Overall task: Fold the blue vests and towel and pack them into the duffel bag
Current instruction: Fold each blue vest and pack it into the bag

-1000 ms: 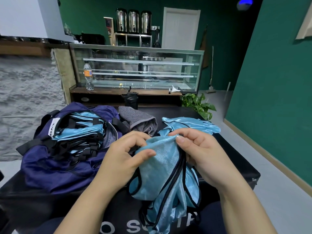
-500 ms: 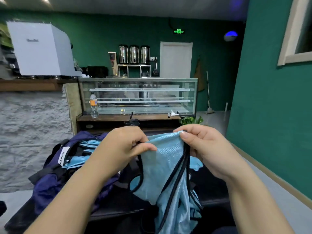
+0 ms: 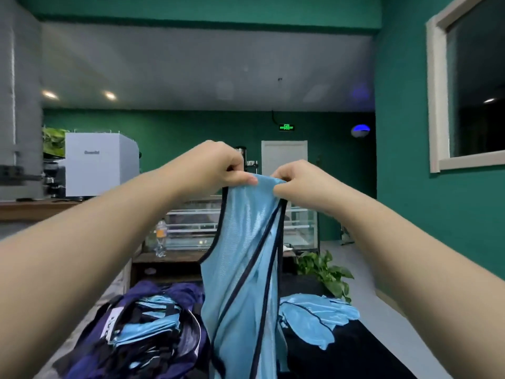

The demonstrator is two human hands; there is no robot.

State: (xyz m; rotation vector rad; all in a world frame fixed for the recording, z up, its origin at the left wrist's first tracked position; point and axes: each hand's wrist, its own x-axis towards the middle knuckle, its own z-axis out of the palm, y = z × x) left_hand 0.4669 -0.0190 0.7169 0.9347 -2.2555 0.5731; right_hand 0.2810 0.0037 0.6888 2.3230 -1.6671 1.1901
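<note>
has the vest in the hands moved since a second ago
Yes. Both hands, left and right, have lifted the vest up: its top edge was down near the duffel bag and now hangs above the glass display case.

Two hands: the left hand (image 3: 218,166) and right hand (image 3: 297,184) side by side, raised. One vest (image 3: 243,269) hangs from both. One more loose vest (image 3: 314,315) lies below the right hand. One bag (image 3: 90,359) sits below the left hand, with a stack of folded vests (image 3: 147,324) inside; their number cannot be told. One bottle (image 3: 160,236) stands beyond, under the left hand. One plant (image 3: 325,272) is under the right hand. Two ceiling lights (image 3: 79,94) glow above the left hand.
</note>
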